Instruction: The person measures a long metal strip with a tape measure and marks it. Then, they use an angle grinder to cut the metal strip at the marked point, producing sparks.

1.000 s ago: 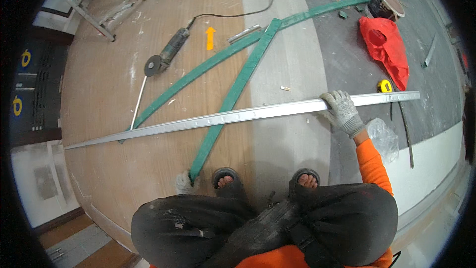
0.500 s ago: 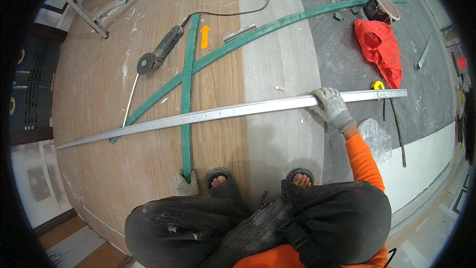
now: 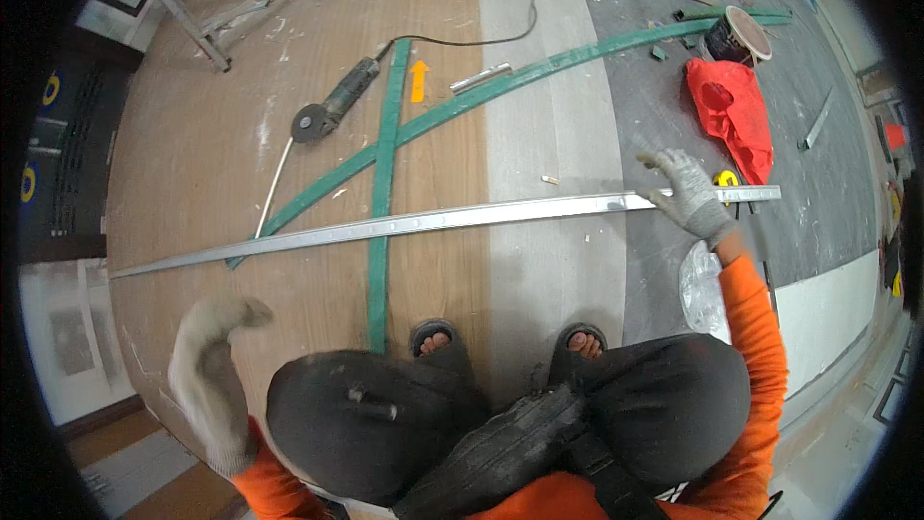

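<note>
A long silver metal profile (image 3: 539,208) lies across the floor in front of me, over the near part of a straight green strip (image 3: 382,207). My right hand (image 3: 695,200), in a grey knit glove, hovers at the profile's right part with fingers spread; whether it touches the metal I cannot tell. At the lower left my left hand (image 3: 214,371), also gloved and slightly blurred, is raised above the floor with nothing visible in it and thumb and fingers apart. A longer green strip (image 3: 539,72) runs diagonally and crosses the straight one.
An angle grinder (image 3: 337,101) with a black cord lies at the left, near a thin white rod (image 3: 274,188). To the right are a yellow tape measure (image 3: 727,179), a red bag (image 3: 729,111), a bucket (image 3: 746,36) and clear plastic (image 3: 703,294). A metal stand (image 3: 192,29) is far left.
My left hand has let go of the straight green strip's near end and moved left and up. My right hand has released the metal profile and shifted right along it.
</note>
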The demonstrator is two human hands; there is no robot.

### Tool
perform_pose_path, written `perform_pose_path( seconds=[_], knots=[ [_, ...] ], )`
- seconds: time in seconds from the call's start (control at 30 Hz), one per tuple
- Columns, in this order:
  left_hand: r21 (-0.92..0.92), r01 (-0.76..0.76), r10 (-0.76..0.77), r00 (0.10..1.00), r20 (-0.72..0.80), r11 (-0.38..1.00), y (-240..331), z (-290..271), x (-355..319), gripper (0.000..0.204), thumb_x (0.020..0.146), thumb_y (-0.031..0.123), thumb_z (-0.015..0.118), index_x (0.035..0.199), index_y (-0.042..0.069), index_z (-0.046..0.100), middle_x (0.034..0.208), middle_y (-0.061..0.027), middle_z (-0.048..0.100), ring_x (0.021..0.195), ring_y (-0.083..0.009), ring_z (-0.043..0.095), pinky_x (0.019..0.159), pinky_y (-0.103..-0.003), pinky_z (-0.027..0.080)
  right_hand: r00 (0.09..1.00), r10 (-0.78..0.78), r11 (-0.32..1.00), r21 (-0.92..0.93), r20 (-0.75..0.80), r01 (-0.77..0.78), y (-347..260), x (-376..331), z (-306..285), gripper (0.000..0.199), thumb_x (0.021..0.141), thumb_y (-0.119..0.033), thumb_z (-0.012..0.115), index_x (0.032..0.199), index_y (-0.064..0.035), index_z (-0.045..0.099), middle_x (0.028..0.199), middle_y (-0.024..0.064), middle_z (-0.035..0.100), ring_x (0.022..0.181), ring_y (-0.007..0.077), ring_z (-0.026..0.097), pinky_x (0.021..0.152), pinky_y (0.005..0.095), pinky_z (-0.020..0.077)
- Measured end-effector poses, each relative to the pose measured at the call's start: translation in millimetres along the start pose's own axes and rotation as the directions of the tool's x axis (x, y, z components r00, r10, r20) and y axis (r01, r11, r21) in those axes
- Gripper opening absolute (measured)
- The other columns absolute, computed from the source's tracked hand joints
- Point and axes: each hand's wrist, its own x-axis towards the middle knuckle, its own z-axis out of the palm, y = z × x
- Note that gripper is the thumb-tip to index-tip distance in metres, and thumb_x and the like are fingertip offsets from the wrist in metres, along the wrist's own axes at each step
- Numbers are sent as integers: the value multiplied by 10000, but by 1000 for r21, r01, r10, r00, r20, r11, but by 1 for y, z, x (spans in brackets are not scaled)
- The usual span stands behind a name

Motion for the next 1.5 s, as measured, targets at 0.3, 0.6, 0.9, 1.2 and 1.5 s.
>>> perform_pose_path(
  seconds=[0.3, 0.6, 0.9, 1.2, 1.5],
  knots=[
    [-58, -84, 38, -221, 974, 995, 104, 129, -31, 833, 915, 467, 696, 1537, 20, 367, 1420, -251, 480, 1302, -351, 518, 1082, -486, 431, 917, -399, 866, -330, -5, 375, -98, 36, -244, 395, 860, -211, 766, 1213, -85, 642, 1090, 121, 653, 1068, 291, 627, 1015, 418, 468],
    [-732, -99, 535, -618, 576, 674, 135, 215, -32, 619, 844, 253, 713, 1371, -23, 540, 1225, -241, 616, 1077, -366, 666, 886, -462, 565, 940, -328, 852, -401, 90, 335, -88, 7, -280, 351, 813, -173, 786, 1129, -67, 675, 1080, 129, 677, 1061, 302, 655, 984, 429, 501],
    [-751, -340, 646, -382, 661, 567, 146, 241, -35, 600, 848, 242, 711, 1364, -18, 551, 1246, -237, 614, 1120, -360, 648, 927, -464, 545, 872, -408, 850, -237, 269, 471, -121, 138, -115, 351, 894, -356, 708, 1127, -93, 700, 1051, 125, 714, 1039, 332, 666, 929, 446, 516],
    [-778, -513, 772, -302, 560, 363, 129, 249, 7, 581, 852, 231, 708, 1358, -14, 562, 1267, -233, 611, 1162, -355, 631, 968, -467, 525, 882, -382, 861, -242, 275, 448, -162, 270, -22, 399, 918, -411, 673, 1134, -76, 702, 1037, 176, 735, 1025, 356, 689, 911, 460, 528],
    [-749, -598, 906, -87, 414, 285, 84, 201, 82, 562, 855, 220, 706, 1351, -9, 573, 1288, -229, 609, 1204, -349, 614, 1009, -469, 506, 810, -574, 760, -293, 119, 581, -264, 414, 79, 447, 874, -352, 717, 1245, -112, 647, 1168, 181, 695, 1160, 338, 641, 971, 472, 507]
  ],
)
